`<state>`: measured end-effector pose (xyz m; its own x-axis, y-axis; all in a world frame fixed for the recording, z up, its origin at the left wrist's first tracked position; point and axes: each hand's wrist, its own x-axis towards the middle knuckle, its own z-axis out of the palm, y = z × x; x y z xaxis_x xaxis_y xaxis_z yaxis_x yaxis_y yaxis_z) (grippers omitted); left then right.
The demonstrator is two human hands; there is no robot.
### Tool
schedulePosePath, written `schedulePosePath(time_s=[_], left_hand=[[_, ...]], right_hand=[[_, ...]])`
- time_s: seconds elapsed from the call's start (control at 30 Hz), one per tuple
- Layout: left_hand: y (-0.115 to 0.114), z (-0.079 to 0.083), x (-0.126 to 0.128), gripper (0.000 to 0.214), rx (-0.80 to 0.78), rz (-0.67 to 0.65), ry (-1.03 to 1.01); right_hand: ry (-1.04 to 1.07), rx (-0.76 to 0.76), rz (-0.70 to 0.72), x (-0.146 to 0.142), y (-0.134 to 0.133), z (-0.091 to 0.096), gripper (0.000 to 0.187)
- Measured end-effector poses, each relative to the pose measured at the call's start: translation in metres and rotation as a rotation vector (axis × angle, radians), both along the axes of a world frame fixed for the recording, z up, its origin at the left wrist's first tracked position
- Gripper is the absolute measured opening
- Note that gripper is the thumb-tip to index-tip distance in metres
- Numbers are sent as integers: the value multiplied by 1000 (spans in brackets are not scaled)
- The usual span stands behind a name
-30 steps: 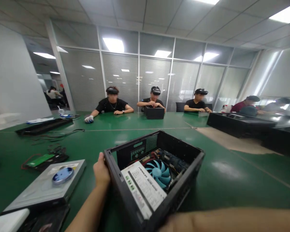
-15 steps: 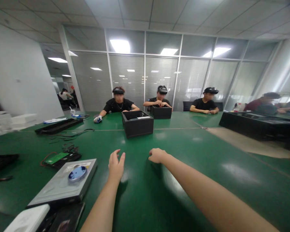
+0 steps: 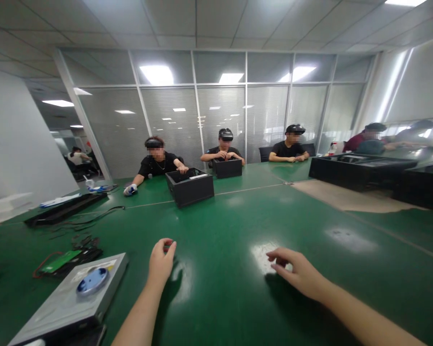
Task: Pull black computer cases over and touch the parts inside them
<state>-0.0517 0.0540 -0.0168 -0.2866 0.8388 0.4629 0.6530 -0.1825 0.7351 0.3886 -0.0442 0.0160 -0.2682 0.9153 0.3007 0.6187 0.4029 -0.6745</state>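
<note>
My left hand (image 3: 161,262) rests on the green table (image 3: 231,288), its fingers curled round a small red object (image 3: 168,243) that I cannot make out. To the right, my right hand (image 3: 298,270) lies low over the table with its fingers stretched out to the left and nothing in them. A black open computer case (image 3: 190,187) stands far across the table, out of my reach. A person in black (image 3: 158,162) seated behind it has a hand on its rim.
A grey optical drive (image 3: 68,300) with a blue disc (image 3: 93,281) on top lies at my near left. Beyond it are a green circuit board (image 3: 59,262), loose cables and a flat black panel (image 3: 65,209). Other people sit with black cases (image 3: 361,170) opposite and on the right.
The computer case left my hands and now stands far across the table by the seated person. Both my hands drew back toward me, and the left one closed on a small red object.
</note>
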Motion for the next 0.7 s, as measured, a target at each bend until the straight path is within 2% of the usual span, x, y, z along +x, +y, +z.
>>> schedulePosePath(time_s=[0.13,0.27,0.43,0.57,0.63,0.7], left_hand=[[-11,5,13,33,-18,-43,70],[-24,11,25,29,-34,-92,125],[-34,12,36,23,-55,-125,176],[-38,13,48,20,-78,-169,216],[-44,26,59,20,-50,-187,222],[-56,54,74,19,67,-216,211]], right_hand=[[211,-6,-194,28,25,-9,36],[311,-124,-235,46,40,-19,43],[271,-205,-309,57,44,-34,44],[99,-60,-375,55,47,-49,36],[15,-7,-335,51,46,-49,32],[-1,6,-304,47,45,-44,28]])
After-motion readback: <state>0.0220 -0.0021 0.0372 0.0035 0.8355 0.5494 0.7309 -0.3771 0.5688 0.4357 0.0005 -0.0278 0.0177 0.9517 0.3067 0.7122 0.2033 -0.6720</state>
